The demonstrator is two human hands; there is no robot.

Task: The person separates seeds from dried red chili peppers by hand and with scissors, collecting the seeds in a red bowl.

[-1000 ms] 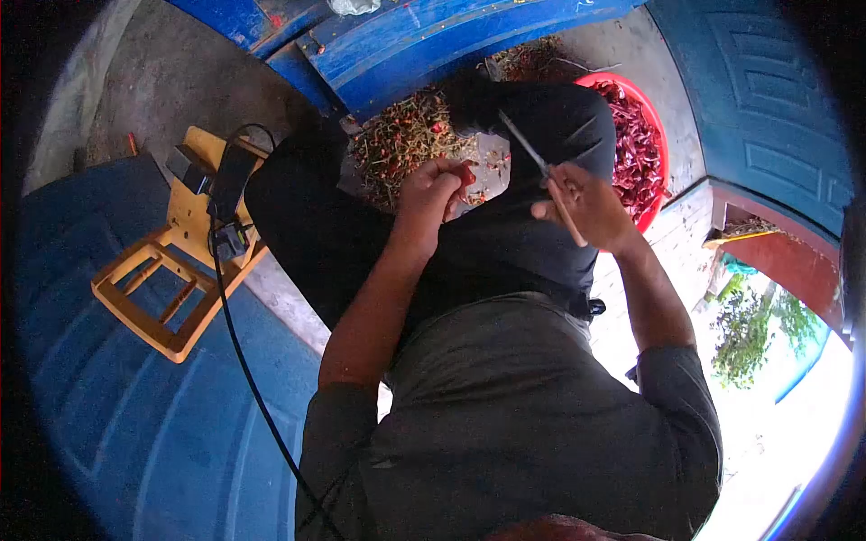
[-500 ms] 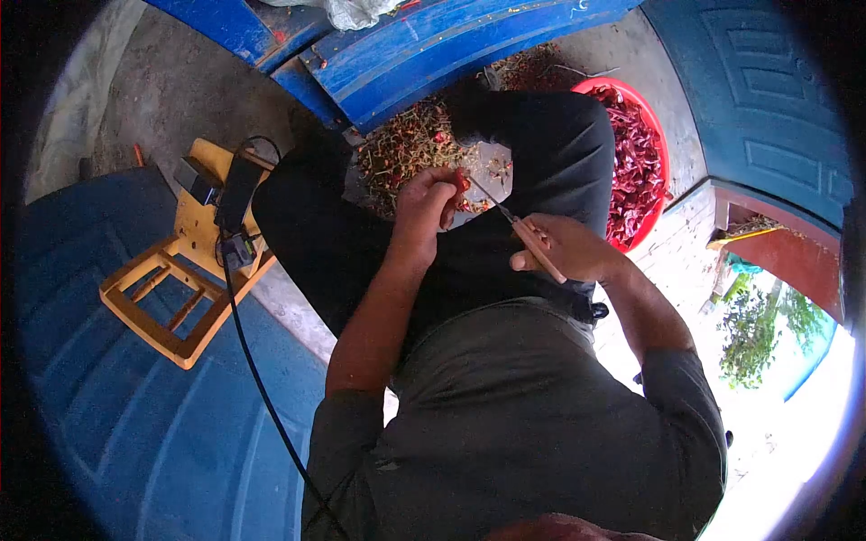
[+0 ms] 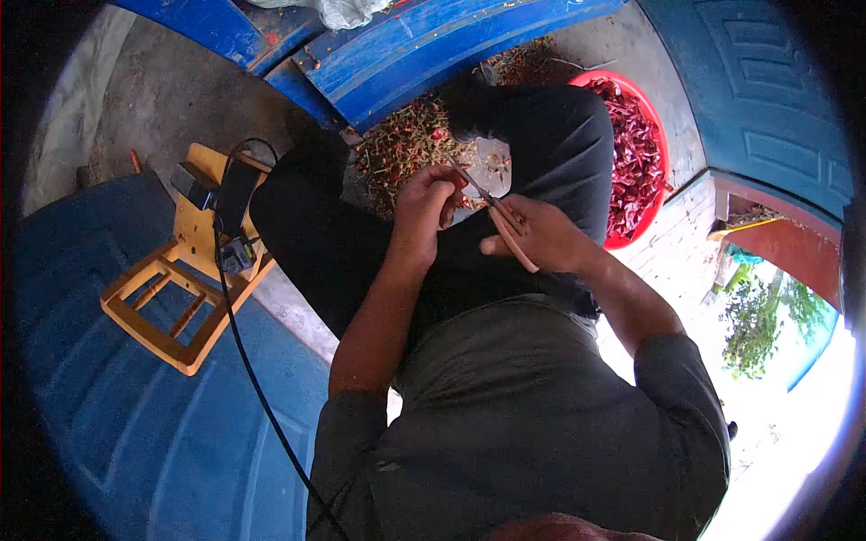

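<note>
Between the fingertips of my left hand [image 3: 422, 206] is a small red chili [image 3: 458, 179]. My right hand [image 3: 544, 236] grips a pair of scissors [image 3: 505, 221] with light orange-brown handles. The metal tips point up and left and reach close to the chili; whether they touch it is too small to tell. Beyond my left hand, a heap of chili stems and bits [image 3: 397, 149] lies on the floor between my legs. A red basin [image 3: 666, 144] full of dark red chilies stands to the right of my knee.
On the left is a small wooden chair [image 3: 180, 347] bearing black devices, with a black cable [image 3: 253, 379] running down from it. Blue wooden boards [image 3: 397, 72] cross the top. Blue door panels [image 3: 767, 99] stand at the upper right, and a plant shows outside.
My right hand has moved left with the scissors, bringing the blades nearer the chili. My left hand has barely moved.
</note>
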